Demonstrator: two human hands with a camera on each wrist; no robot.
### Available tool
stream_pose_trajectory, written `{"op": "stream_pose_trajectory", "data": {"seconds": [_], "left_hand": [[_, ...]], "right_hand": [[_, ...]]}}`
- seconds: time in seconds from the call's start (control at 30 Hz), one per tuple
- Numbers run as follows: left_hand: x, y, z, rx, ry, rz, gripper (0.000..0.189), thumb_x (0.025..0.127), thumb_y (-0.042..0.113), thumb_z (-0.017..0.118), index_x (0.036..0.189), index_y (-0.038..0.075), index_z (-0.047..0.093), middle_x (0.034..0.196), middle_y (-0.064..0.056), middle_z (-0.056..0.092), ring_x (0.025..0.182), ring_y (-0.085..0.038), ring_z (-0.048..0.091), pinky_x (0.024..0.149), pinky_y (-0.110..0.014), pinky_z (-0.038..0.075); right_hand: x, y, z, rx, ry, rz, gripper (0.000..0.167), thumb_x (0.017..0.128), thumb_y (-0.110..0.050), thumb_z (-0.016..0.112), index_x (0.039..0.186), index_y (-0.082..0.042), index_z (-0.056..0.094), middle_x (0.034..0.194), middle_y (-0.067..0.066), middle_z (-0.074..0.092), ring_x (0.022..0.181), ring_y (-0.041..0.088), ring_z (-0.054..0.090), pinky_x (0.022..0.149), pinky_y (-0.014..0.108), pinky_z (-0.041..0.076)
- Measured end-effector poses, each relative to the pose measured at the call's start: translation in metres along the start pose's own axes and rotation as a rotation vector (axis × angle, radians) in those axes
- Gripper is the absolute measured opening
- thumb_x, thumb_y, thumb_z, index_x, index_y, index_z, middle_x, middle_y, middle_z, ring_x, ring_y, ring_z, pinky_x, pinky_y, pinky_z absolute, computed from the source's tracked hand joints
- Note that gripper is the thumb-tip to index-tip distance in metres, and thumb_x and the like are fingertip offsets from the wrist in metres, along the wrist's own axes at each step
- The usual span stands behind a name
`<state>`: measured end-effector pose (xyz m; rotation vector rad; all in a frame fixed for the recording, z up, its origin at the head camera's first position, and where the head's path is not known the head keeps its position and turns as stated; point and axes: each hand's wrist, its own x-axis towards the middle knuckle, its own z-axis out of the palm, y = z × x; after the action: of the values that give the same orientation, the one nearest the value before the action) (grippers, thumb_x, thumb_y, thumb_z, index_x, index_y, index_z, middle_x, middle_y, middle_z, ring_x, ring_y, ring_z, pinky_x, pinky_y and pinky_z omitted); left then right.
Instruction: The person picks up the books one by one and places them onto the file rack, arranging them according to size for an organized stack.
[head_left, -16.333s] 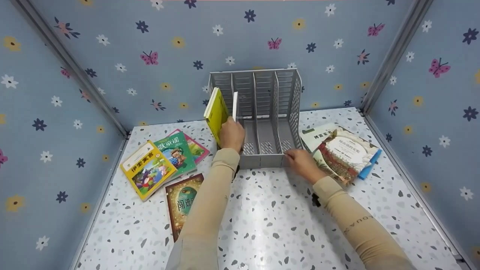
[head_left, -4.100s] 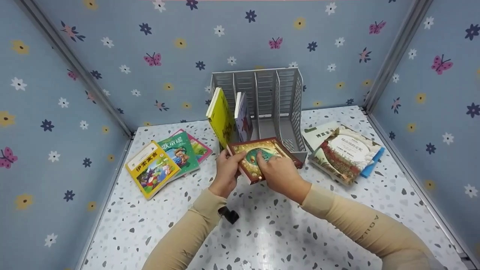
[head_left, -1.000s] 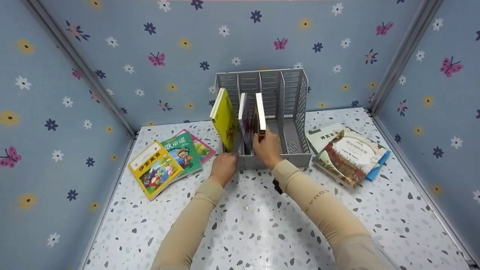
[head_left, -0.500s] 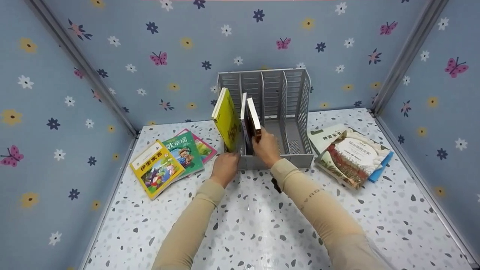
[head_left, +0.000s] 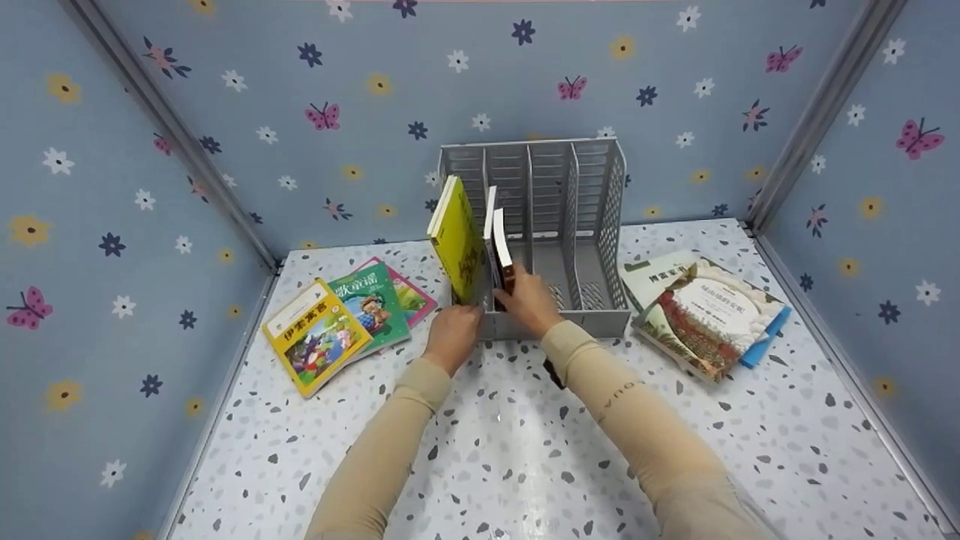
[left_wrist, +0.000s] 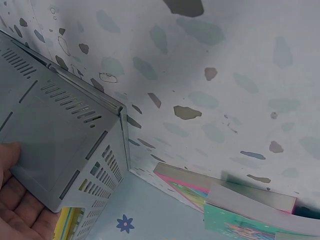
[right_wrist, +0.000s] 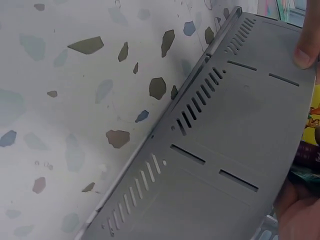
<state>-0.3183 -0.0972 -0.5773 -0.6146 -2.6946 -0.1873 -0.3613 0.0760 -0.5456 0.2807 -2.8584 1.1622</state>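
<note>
A grey rack (head_left: pixel 592 322) with upright dividers stands against the back wall. My left hand (head_left: pixel 454 334) grips its front rim near the left corner; in the left wrist view the thumb lies on the outer face and the fingers curl behind the edge. In the second compartment from the left, my right hand (head_left: pixel 531 300) pinches a brown book (head_left: pixel 504 251) by its lower near end. A thin purple-and-white book (head_left: pixel 490 217) stands close to its left. Yellow books (head_left: pixel 459 244) stand in the leftmost compartment. In the right wrist view the right hand (right_wrist: pixel 300 215) is partly cut off.
On the left of the speckled table (head_left: pixel 510 450) lie a yellow book (head_left: pixel 315 337), a green book (head_left: pixel 375 300) and a pink one (head_left: pixel 409 292), overlapping. More books (head_left: pixel 709 315) overlap on the right, a blue one (head_left: pixel 766 337) underneath. Patterned walls enclose three sides.
The brown book, held by both hands in front of the rack earlier, went upright into the second compartment, then down and left against the purple book. My left hand moved onto the rim and stays there.
</note>
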Motion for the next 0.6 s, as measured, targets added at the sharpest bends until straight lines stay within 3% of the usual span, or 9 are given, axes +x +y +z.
{"op": "stream_pose_trajectory", "data": {"seconds": [0.17, 0.37, 0.5, 0.6], "left_hand": [[0.001, 0.000, -0.001, 0.010, -0.042, -0.026, 0.014, 0.101, 0.001, 0.067, 0.107, 0.002, 0.080, 0.090, -0.013, 0.080, 0.082, -0.032, 0.077, 0.079, -0.046, 0.065], [0.000, -0.001, -0.001, -0.001, -0.062, -0.042, 0.014, 0.102, 0.001, 0.066, 0.106, 0.002, 0.079, 0.090, -0.013, 0.080, 0.082, -0.032, 0.077, 0.079, -0.047, 0.065], [-0.001, -0.001, 0.001, -0.004, -0.024, -0.024, 0.012, 0.099, -0.001, 0.067, 0.103, 0.001, 0.079, 0.087, -0.013, 0.079, 0.080, -0.033, 0.076, 0.076, -0.047, 0.064], [-0.001, 0.000, 0.003, 0.001, 0.000, -0.012, 0.012, 0.098, -0.001, 0.068, 0.102, 0.001, 0.079, 0.086, -0.013, 0.080, 0.079, -0.033, 0.076, 0.075, -0.047, 0.064]], "right_hand": [[0.004, -0.006, -0.010, -0.011, -0.134, -0.024, 0.064, 0.102, -0.019, 0.079, 0.152, 0.004, 0.048, 0.139, 0.027, 0.070, 0.126, 0.042, 0.071, 0.107, 0.052, 0.059], [0.009, -0.012, -0.024, -0.033, -0.264, -0.071, 0.073, 0.095, -0.006, 0.081, 0.158, 0.005, 0.045, 0.135, 0.028, 0.070, 0.125, 0.040, 0.071, 0.105, 0.052, 0.060], [0.010, -0.012, -0.029, -0.070, -0.291, -0.068, 0.072, 0.099, -0.009, 0.078, 0.161, 0.006, 0.042, 0.135, 0.026, 0.071, 0.126, 0.039, 0.070, 0.106, 0.051, 0.060], [0.009, -0.012, -0.030, -0.109, -0.252, -0.054, 0.062, 0.103, -0.015, 0.077, 0.154, 0.008, 0.050, 0.130, 0.027, 0.072, 0.119, 0.038, 0.073, 0.100, 0.050, 0.062]]}}
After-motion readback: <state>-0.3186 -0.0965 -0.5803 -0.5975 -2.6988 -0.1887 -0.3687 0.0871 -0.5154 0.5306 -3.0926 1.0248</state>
